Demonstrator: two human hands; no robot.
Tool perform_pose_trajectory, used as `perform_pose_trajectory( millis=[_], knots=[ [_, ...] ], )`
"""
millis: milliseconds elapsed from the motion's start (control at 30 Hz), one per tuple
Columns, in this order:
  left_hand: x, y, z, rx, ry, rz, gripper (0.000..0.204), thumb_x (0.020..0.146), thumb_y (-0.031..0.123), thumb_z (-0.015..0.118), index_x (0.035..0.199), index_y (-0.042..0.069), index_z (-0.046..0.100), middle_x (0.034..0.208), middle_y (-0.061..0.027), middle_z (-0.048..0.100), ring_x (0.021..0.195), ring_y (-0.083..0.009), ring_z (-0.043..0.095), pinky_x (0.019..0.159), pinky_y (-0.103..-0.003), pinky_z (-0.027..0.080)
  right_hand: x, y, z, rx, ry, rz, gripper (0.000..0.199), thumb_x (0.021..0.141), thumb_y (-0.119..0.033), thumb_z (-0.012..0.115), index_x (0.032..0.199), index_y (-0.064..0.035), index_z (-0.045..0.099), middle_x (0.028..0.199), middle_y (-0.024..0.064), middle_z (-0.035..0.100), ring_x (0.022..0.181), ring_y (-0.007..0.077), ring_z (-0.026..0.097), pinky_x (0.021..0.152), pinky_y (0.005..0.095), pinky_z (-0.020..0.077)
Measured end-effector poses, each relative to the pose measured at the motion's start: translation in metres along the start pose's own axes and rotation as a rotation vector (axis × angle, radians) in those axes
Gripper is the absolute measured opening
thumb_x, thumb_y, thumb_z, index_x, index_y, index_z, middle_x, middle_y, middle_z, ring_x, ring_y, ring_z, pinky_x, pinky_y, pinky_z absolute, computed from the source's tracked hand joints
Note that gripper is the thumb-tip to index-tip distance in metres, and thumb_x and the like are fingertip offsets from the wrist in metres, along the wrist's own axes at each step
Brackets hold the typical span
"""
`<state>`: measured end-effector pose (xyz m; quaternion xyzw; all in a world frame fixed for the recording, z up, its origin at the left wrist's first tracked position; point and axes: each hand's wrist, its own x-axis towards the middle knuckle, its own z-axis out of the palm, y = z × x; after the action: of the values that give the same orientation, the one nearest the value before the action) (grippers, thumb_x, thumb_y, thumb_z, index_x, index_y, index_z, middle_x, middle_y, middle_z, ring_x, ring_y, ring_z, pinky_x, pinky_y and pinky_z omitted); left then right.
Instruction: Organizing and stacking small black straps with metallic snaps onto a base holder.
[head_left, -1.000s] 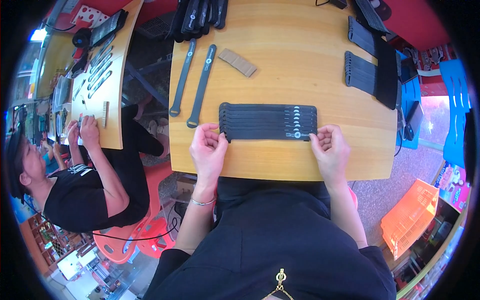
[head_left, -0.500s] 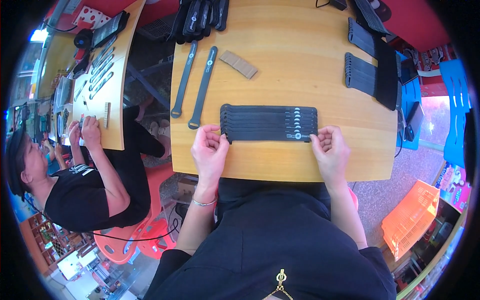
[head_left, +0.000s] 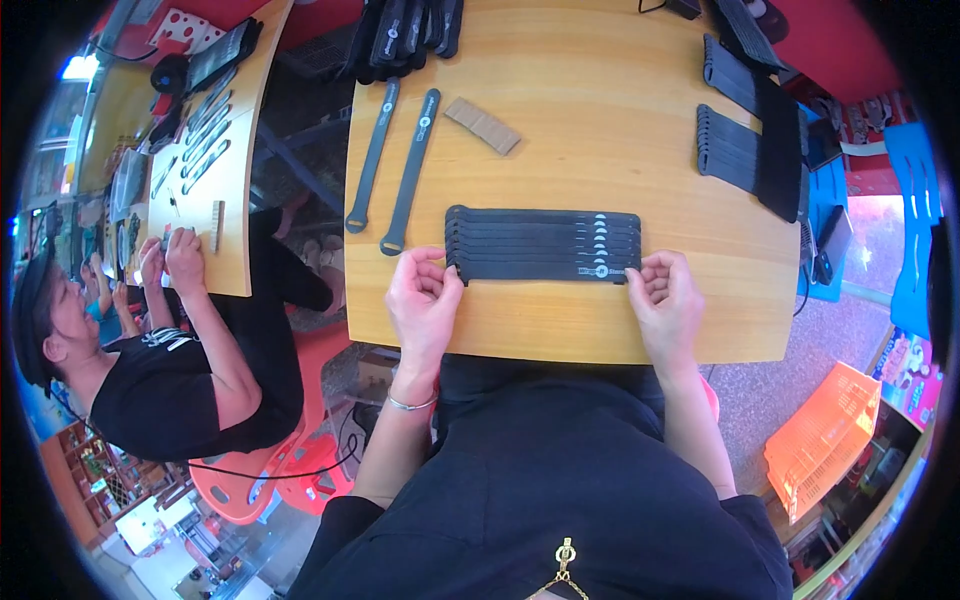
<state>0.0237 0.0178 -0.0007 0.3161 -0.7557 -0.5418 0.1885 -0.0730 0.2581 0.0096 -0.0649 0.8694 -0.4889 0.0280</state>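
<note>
In front of me on the wooden table [head_left: 600, 150] lies a row of black hook-and-loop straps [head_left: 530, 243], overlapped one above another with pale marks lined up near their right ends. The thumb and fingers of my left hand [head_left: 422, 300] pinch the lower left end of the nearest strap. At the opposite lower corner, my right hand [head_left: 664, 300] is closed on that strap's other end. Two loose straps with slotted ends, one [head_left: 372, 155] left of the other [head_left: 411, 170], lie apart beyond my left hand. A brown ridged cardboard piece [head_left: 483, 126] sits beside them.
A pile of black straps [head_left: 405, 35] is at the far left corner. Fanned strap bundles [head_left: 730, 145] lie along the right edge. At a separate table on the left, a person [head_left: 190, 350] handles something small. An orange basket [head_left: 825, 440] stands lower right.
The whole view has shifted slightly, so the table appears a little further right. Both hands keep the same pinch on the strap's ends, and the row stays in place.
</note>
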Motion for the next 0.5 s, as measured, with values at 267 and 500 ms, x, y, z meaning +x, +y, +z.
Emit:
perform_pose_trajectory(
  millis=[267, 500],
  knots=[
    [-0.0001, -0.0016, -0.0004, 0.013, -0.005, -0.001, 0.02, 0.078, -0.006, 0.064, 0.096, 0.002, 0.059, 0.068, 0.0005, 0.054, 0.054, -0.003, 0.047, 0.049, -0.018, 0.038, -0.0005, 0.0003, -0.0002, -0.001, -0.002, 0.015, 0.02, 0.078, -0.003, 0.073, 0.092, -0.0039, 0.058, 0.074, 0.0021, 0.06, 0.059, 0.007, 0.056, 0.053, 0.021, 0.0469],
    [0.0003, -0.0012, -0.0004, 0.036, -0.012, 0.006, 0.018, 0.078, -0.006, 0.064, 0.094, 0.001, 0.06, 0.067, 0.0003, 0.054, 0.054, -0.0033, 0.047, 0.049, -0.018, 0.038, -0.0001, -0.0008, -0.0008, -0.006, -0.001, 0.006, 0.021, 0.078, -0.003, 0.073, 0.092, -0.0039, 0.058, 0.074, 0.0021, 0.06, 0.06, 0.0072, 0.056, 0.053, 0.0212, 0.0471]
  ],
)
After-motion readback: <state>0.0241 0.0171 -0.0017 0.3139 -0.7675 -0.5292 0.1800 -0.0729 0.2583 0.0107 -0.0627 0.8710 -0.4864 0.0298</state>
